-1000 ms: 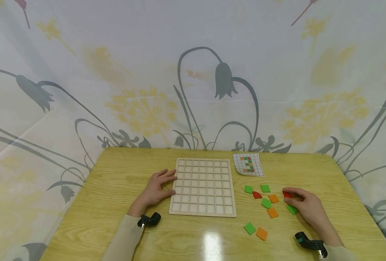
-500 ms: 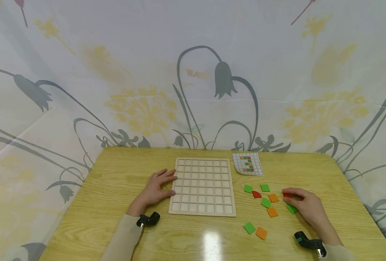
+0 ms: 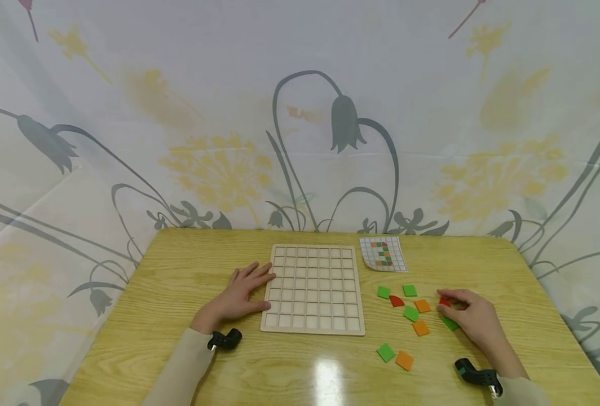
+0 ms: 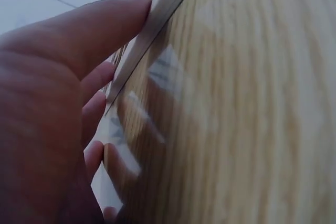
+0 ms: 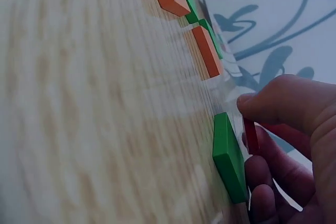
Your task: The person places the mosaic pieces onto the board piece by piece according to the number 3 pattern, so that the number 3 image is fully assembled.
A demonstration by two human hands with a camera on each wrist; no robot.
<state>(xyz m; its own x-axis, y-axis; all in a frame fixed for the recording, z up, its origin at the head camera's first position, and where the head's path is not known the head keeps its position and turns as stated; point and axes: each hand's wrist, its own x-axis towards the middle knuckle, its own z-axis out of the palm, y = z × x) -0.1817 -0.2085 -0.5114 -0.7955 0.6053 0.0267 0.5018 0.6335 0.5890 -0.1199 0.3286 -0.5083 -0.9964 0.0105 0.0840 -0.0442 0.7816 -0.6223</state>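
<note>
A square wooden grid board lies on the table in the head view, its cells bare. My left hand rests at the board's left edge with fingers spread, thumb and fingertips touching the rim; the left wrist view shows the thumb against that edge. On the right, my right hand pinches a red quarter-round tile between thumb and fingers. In the right wrist view this red tile stands on edge, partly hidden by the fingers. Right beside it lies a green square tile, partly under the hand in the head view.
Several loose green tiles and orange tiles lie between board and right hand, with another red quarter-round tile among them. A paper pattern card lies behind them. A floral cloth hangs at the table's back edge.
The head view has shifted slightly. My left wrist has moved a little to the left while its fingers stay at the board. The right hand keeps its place at the red tile.
</note>
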